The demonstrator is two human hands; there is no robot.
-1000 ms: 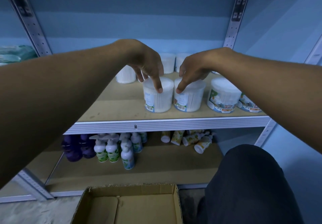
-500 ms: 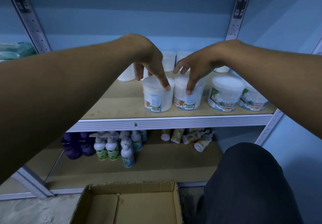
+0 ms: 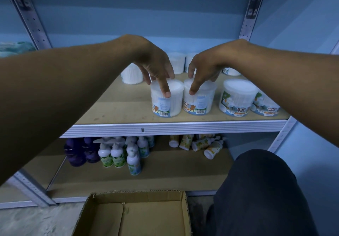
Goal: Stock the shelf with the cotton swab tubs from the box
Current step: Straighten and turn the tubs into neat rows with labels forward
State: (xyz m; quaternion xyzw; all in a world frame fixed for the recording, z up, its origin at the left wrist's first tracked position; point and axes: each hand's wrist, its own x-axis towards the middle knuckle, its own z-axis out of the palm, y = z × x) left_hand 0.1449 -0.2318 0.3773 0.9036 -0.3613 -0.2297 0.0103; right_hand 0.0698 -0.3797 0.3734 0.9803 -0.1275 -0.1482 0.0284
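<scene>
Two clear cotton swab tubs stand side by side near the front of the middle shelf (image 3: pixel 119 110). My left hand (image 3: pixel 156 66) arches over the left tub (image 3: pixel 166 105), holding its lid between fingertips and thumb. My right hand (image 3: pixel 205 66) holds the right tub (image 3: pixel 199 103) the same way. Both tubs rest on the board with barcodes facing me. Two more labelled tubs (image 3: pixel 236 98) stand to the right, and others (image 3: pixel 132 74) sit further back. The cardboard box (image 3: pixel 135 215) lies open on the floor below; no tubs show in it.
The lower shelf carries purple bottles (image 3: pixel 77 153), white pump bottles (image 3: pixel 117 155) and toppled yellow tubes (image 3: pixel 200 144). My dark-trousered knee (image 3: pixel 260 189) is at the lower right beside the box. Perforated metal uprights (image 3: pixel 250 15) frame the shelf. The shelf's left half is bare board.
Both hands have settled lower onto the two front tubs, and the tubs have turned slightly, showing more of their labels. The view has tilted up a little.
</scene>
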